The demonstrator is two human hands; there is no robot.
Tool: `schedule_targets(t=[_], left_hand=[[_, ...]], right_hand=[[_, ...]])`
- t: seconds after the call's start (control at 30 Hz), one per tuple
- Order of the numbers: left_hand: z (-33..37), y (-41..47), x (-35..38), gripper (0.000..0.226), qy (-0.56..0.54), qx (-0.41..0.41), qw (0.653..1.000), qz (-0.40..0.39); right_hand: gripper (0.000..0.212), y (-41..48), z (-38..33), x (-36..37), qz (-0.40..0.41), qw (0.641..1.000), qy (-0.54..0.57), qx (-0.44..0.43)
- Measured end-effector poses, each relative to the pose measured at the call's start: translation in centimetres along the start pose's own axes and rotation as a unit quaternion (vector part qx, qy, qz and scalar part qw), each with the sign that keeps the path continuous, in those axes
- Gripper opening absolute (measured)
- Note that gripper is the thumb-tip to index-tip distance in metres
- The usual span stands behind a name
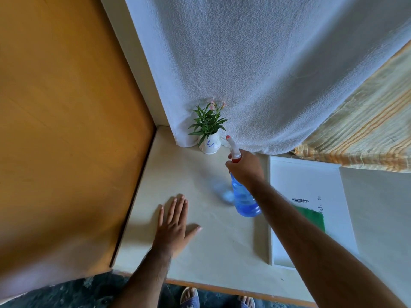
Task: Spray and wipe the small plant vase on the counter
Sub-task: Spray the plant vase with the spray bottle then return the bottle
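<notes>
While left hand point(173, 227) lies flat on counter point(200, 252), right hand point(244, 167) grips spray bottle point(243, 196), nozzle toward vase point(210, 145).

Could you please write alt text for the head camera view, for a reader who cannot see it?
A person's right hand aims a blue spray bottle at a small white vase of green leaves, which stands on a pale counter against a white curtain. The left hand rests flat on the counter, and a white tray lies to the right.

Home room, white curtain point(255, 70), striped drape point(364, 134), cream counter point(200, 247), wooden panel point(62, 121)
</notes>
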State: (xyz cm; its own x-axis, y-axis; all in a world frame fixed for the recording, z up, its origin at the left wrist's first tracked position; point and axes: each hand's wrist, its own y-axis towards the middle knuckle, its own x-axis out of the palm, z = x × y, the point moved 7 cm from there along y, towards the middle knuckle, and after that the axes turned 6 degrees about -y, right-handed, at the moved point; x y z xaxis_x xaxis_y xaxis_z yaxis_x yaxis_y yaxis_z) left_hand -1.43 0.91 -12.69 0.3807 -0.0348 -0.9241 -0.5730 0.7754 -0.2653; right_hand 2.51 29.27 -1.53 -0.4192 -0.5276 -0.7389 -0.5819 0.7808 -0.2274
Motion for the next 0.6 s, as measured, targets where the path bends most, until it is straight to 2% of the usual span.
schedule_targets(t=[0.13,0.23,0.4,0.6], left_hand=[[-0.2,0.1,0.3,0.101,0.012,-0.005,1.0,-0.014],[-0.3,0.2,0.5,0.102,0.017,-0.006,1.0,-0.009],[-0.2,0.1,0.3,0.101,0.015,-0.002,1.0,-0.001],[0.3,0.2,-0.2,0.1,0.003,0.008,1.0,0.009]], right_hand=[[0.023,-1.2,0.2,-4.0,0.09,0.982,0.165,-0.004],[0.025,-1.4,0.1,-7.9,0.163,0.959,0.233,-0.027],[0.029,-1.0,1.6,-14.8,0.283,0.931,0.219,-0.075],[0.025,0.4,6.9,-18.4,0.33,0.923,0.184,-0.077]])
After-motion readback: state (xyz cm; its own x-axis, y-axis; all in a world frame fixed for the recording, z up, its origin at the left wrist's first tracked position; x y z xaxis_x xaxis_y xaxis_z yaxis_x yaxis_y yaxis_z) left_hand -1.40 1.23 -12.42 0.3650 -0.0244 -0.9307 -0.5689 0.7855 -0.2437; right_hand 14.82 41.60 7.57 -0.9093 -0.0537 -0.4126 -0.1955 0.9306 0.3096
